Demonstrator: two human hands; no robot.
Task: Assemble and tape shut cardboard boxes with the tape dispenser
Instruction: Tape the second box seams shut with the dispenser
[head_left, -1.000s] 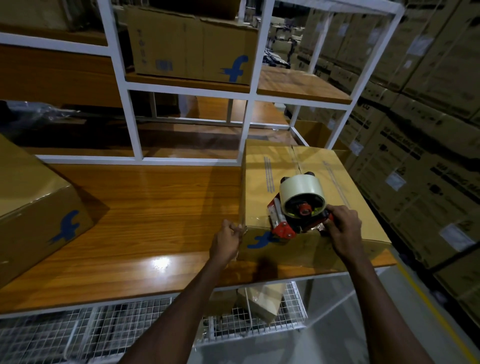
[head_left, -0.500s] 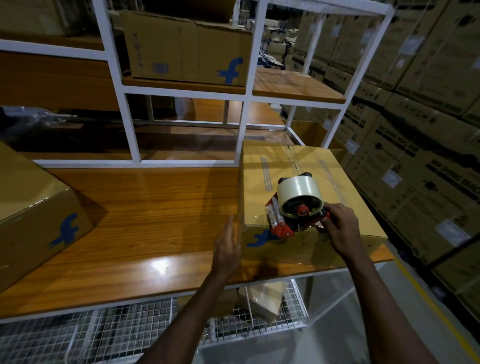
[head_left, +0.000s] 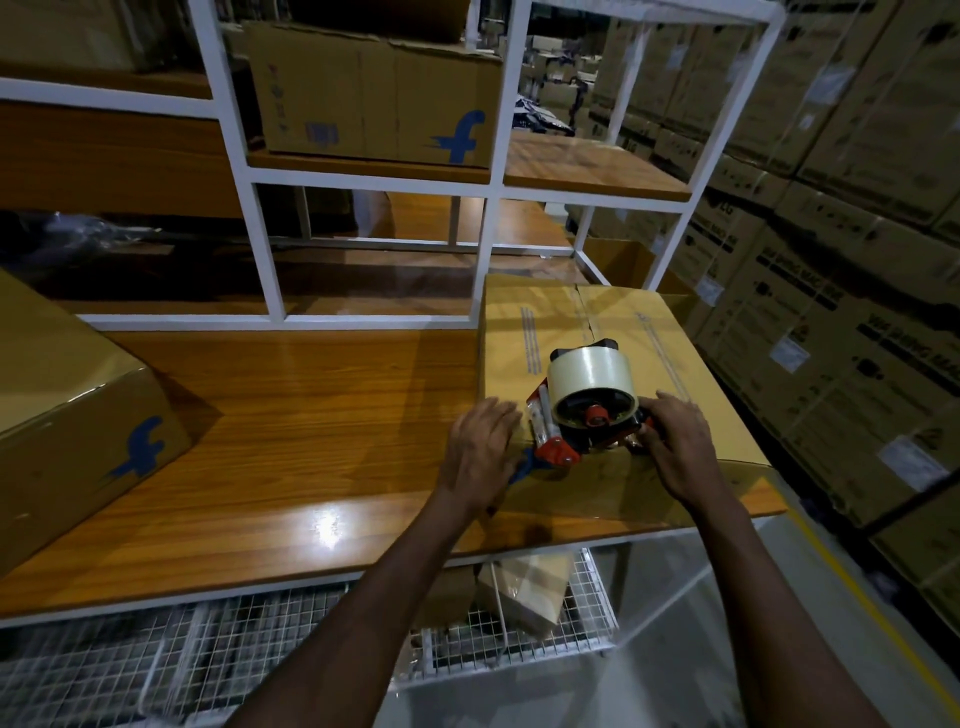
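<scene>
At the right end of the desk (head_left: 311, 415), a closed box (head_left: 665, 358) sits with its near side close to the desk's front edge, and the dispenser (head_left: 589, 400) rests on the near part of its top. The seam (head_left: 584, 312) between the flaps runs from near to far down the middle of the box, and its bare stretch lies beyond the roll. The dispenser lies across that line: its red mouth points left, its handle right, and the hub of the roll faces the wearer.

The hands are apart, one on each side of the tool. The right hand (head_left: 675, 447) has its fingers curled round the handle end, which it hides. The left hand (head_left: 483, 447) lies flat with straight fingers on the near left corner of the box, just beside the mouth. The right hand is the one placed to drive the tool. Taping the seam would likely call for turning the mouth toward the far side, then running it away from the body while the left hand pins the box.

A second box (head_left: 78, 415) sits at the left end of the desk, well apart. Beyond stands a white rack (head_left: 491, 182) carrying another carton (head_left: 374, 93). Stacked cartons (head_left: 831, 234) line the right, and a wire basket (head_left: 208, 654) hangs below.
</scene>
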